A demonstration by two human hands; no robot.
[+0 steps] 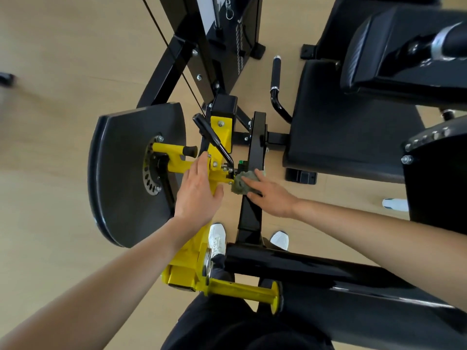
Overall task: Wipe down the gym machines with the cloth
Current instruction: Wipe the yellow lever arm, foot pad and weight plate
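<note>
Right hand (271, 197) lay on the grey-green cloth (240, 185), fingers (255, 184) nearly straight, pressing it flat against the machine's black frame bar (251, 213), just beside the yellow pivot bracket (219, 176). Left hand (198, 192) rested palm-down on the yellow lever arm (190, 248), fingers extended and gripping nothing. Black cam plate (121, 173) sat to the left, seat pad (341, 137) to the right. White shoes (217, 238) stood on the wooden floor (63, 122) below.
</note>
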